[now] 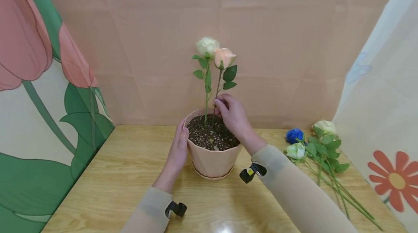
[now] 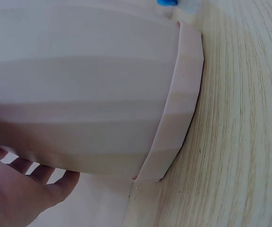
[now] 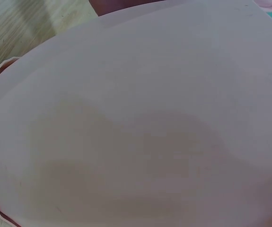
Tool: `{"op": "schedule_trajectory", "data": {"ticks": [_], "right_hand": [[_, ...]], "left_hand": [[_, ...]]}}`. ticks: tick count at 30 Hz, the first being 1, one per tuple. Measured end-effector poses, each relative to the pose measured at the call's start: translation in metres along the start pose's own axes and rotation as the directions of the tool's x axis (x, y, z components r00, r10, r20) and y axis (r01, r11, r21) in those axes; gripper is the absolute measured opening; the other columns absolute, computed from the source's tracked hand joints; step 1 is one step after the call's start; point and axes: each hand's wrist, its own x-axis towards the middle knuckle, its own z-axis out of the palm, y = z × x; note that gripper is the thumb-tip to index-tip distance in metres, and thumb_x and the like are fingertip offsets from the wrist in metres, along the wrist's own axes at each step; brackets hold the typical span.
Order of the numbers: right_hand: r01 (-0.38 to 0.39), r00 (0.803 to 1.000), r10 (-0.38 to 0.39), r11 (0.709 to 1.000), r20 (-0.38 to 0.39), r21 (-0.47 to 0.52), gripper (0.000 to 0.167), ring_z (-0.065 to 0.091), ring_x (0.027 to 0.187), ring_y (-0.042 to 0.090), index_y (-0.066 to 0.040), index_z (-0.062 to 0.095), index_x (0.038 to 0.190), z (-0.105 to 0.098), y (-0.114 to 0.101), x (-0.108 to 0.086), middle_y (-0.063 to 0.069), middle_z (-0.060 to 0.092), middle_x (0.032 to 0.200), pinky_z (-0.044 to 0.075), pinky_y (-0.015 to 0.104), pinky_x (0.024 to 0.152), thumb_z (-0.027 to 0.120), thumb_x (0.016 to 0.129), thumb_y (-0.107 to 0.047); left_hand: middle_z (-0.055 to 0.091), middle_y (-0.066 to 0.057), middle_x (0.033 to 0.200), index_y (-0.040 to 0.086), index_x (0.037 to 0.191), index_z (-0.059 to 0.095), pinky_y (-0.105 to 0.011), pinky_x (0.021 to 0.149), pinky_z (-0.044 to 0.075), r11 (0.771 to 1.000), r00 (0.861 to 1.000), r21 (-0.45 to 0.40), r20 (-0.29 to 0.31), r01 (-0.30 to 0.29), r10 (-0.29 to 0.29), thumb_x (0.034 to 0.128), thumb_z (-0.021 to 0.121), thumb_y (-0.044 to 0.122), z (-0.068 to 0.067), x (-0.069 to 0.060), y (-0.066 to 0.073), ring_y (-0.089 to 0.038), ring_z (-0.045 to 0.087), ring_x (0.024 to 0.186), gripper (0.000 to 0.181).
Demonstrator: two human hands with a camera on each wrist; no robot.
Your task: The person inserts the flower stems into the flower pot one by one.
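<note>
Right grip (image 1: 233,115): pinching the stem (image 1: 218,83) of the peach rose (image 1: 224,58) between thumb and fingers, no gap beyond the stem's thickness. Hold is low, a bit above the soil (image 1: 199,137), presumably because a thin stem flexes less when steered near its base. Rose is over the pot (image 1: 213,160), bloom up, slight lean to my right, lower end meeting the soil; can't tell how deep.

Left grip (image 1: 177,149): laid against the pot's left wall near the rim, fingers spread and mostly extended, pressing, not clenched. Reads as a brace, so the pot doesn't shift while I work the stem. Left wrist view shows fingertips at the wall; right wrist view is nearly all pot wall, no use for checking the pinch.

Next out: white rose (image 1: 207,46) stands in the same soil, just left of the peach one, bloom higher. Upright and unheld, so the soil probably has enough bite. Pot sits in its saucer (image 1: 213,178) on the table (image 1: 130,175).

Far right, piled on the table: blue rose (image 1: 294,135), cream rose (image 1: 324,127), greenish rose (image 1: 295,151), stems toward me. Probably parked there for right-side reach, out of the pot's way.
</note>
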Motion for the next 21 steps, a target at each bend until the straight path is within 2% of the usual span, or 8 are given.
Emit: {"op": "schedule_trajectory", "data": {"ticks": [8, 12, 16, 18, 21], "right_hand": [[-0.030, 0.999, 0.031, 0.999, -0.021, 0.022, 0.027, 0.071, 0.084, 0.038, 0.001, 0.075, 0.117, -0.001, -0.001, 0.002, 0.016, 0.073, 0.087, 0.056, 0.032, 0.070, 0.063, 0.115, -0.022], [-0.059, 0.998, 0.061, 0.997, -0.025, 0.052, 0.029, 0.074, 0.087, 0.040, -0.001, 0.076, 0.122, -0.002, -0.002, 0.002, 0.016, 0.074, 0.091, 0.060, 0.040, 0.074, 0.064, 0.115, -0.027], [-0.090, 0.995, 0.093, 0.990, -0.029, 0.106, 0.033, 0.074, 0.089, 0.033, -0.002, 0.074, 0.128, -0.007, -0.002, 0.002, 0.015, 0.073, 0.095, 0.065, 0.047, 0.082, 0.065, 0.114, -0.031], [-0.100, 0.994, 0.105, 0.987, -0.029, 0.122, 0.035, 0.073, 0.089, 0.029, -0.001, 0.073, 0.130, -0.010, -0.001, 0.001, 0.015, 0.073, 0.097, 0.066, 0.044, 0.083, 0.066, 0.114, -0.032], [-0.115, 0.992, 0.120, 0.986, -0.030, 0.124, 0.036, 0.070, 0.087, 0.024, -0.003, 0.074, 0.131, -0.018, -0.001, 0.000, 0.015, 0.072, 0.097, 0.064, 0.032, 0.076, 0.067, 0.113, -0.034]], "left_hand": [[0.034, -0.013, 0.178, 0.021, 0.175, 0.031, -0.065, 0.131, 0.022, 1.000, 1.000, 0.002, -0.005, -0.004, 0.004, 0.1213, 0.028, 0.043, 0.000, 0.001, -0.001, -0.039, 0.031, 0.162, 0.058], [0.033, -0.014, 0.178, 0.020, 0.175, 0.031, -0.065, 0.131, 0.022, 1.000, 1.000, 0.002, -0.009, -0.002, 0.002, 0.1212, 0.028, 0.044, -0.001, 0.001, 0.000, -0.040, 0.031, 0.162, 0.059], [0.034, -0.011, 0.178, 0.021, 0.175, 0.031, -0.064, 0.131, 0.023, 1.000, 1.000, 0.002, -0.005, -0.013, 0.013, 0.1213, 0.028, 0.043, 0.000, 0.002, 0.000, -0.038, 0.032, 0.162, 0.058], [0.035, -0.010, 0.177, 0.021, 0.175, 0.032, -0.062, 0.131, 0.025, 1.000, 1.000, -0.009, 0.004, -0.023, 0.024, 0.1216, 0.028, 0.041, 0.000, 0.003, 0.000, -0.037, 0.034, 0.161, 0.057], [0.037, -0.008, 0.177, 0.022, 0.175, 0.032, -0.061, 0.131, 0.025, 1.000, 1.000, -0.003, 0.008, -0.021, 0.021, 0.1215, 0.028, 0.041, 0.001, 0.003, 0.000, -0.034, 0.034, 0.161, 0.056]]}}
